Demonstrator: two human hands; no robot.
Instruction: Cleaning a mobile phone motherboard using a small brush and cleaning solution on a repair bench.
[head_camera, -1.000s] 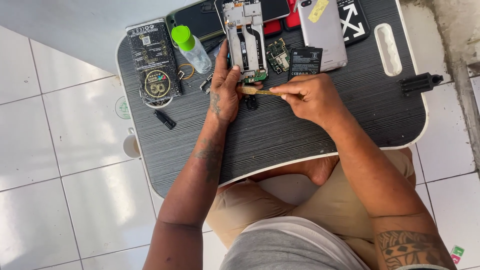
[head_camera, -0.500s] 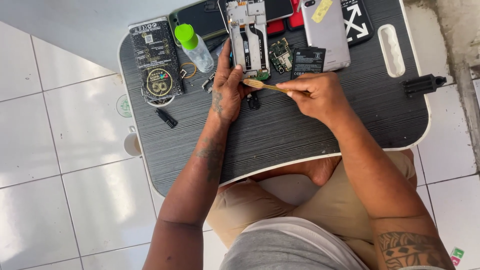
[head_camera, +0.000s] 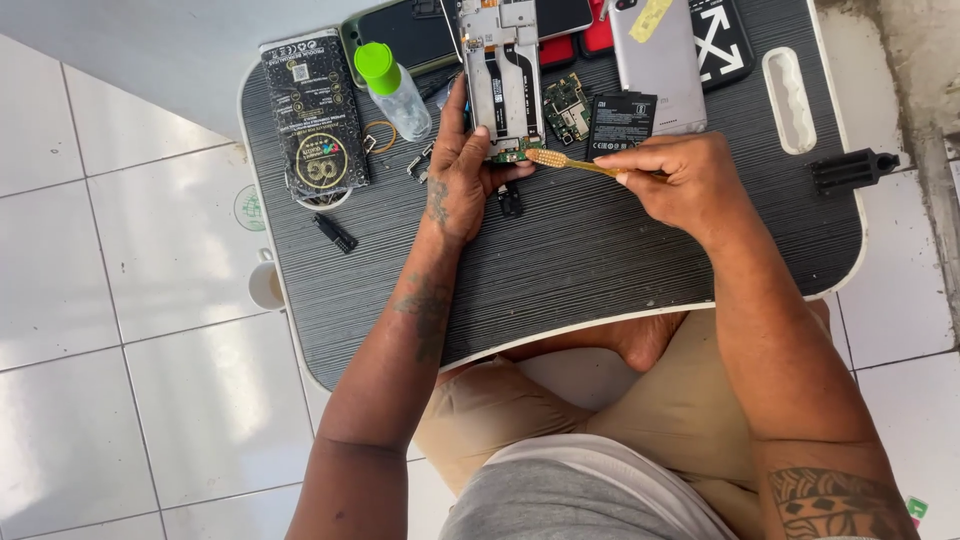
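An opened phone frame (head_camera: 503, 75) lies on the dark ribbed lap table (head_camera: 560, 260). My left hand (head_camera: 462, 170) presses on the frame's lower left edge and holds it down. In my right hand (head_camera: 680, 180) is a small yellow-brown brush (head_camera: 570, 164); its bristle end sits at the frame's bottom edge. A green circuit board (head_camera: 566, 107) and a black battery (head_camera: 620, 122) lie just right of the frame.
A clear bottle with a green cap (head_camera: 392, 87), a black patterned packet (head_camera: 315, 120), a grey phone back (head_camera: 657, 62) and other phones crowd the far edge. A small black part (head_camera: 334, 232) lies left, a black comb-like tool (head_camera: 850, 170) right. White floor tiles surround the table; a cup (head_camera: 266, 285) stands at its left.
My right hand has shifted the brush slightly, its tip staying at the bottom of the phone frame. My left hand has stayed on the frame.
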